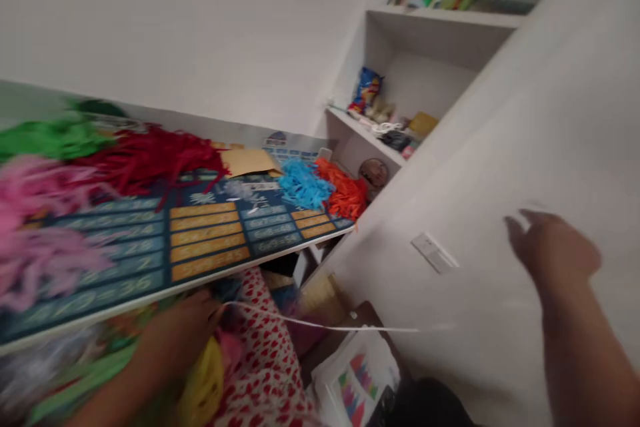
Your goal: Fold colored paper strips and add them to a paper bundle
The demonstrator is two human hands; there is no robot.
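Observation:
My left hand is below the table's front edge, closed around one end of a thin white string. The string stretches right from its fingers and fades into a blur before the wall. My right hand is raised in front of the white wall, motion-blurred, with thumb and fingers apart and nothing clearly held. Under my left forearm lie a yellow bundle and green strips. A cloth with red hearts lies just right of that hand.
On the table, printed with sums, lie shredded piles in pink, red, blue and orange, plus a tan envelope. Shelves stand at the right; a white bag sits on the floor.

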